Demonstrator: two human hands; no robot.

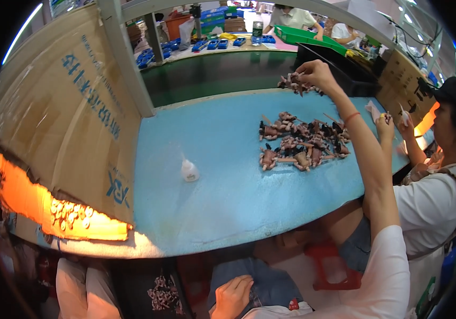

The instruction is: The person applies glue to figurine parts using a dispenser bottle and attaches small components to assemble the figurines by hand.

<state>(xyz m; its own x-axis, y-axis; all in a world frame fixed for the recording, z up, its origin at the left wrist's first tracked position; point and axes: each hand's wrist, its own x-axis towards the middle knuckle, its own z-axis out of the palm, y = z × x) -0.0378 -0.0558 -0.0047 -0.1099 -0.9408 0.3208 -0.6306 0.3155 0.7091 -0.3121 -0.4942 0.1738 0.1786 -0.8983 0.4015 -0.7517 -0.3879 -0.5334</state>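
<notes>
My right arm, with a red band at the wrist, reaches across the blue table [217, 212]. My right hand [317, 75] is closed on a small brown and pink toy figure [293, 81], held over the far side of the table beside the black bin [339, 69]. More figures lie partly hidden beneath that hand. Nearer, a cluster of similar toy figures [305, 142] with dark and tan parts lies spread on the table. My left hand [233, 293] rests on my lap with loosely extended fingers, holding nothing. A small white squeeze bottle [189, 171] with a pointed tip stands mid-table.
A cardboard panel [68, 106] walls off the left side. Beyond the table runs a dark green belt [206, 74], with blue toy cars [217, 44] and a green tray [302, 38] behind. A co-worker [435, 196] sits at right. Below, a dark tray [137, 276] holds small pieces.
</notes>
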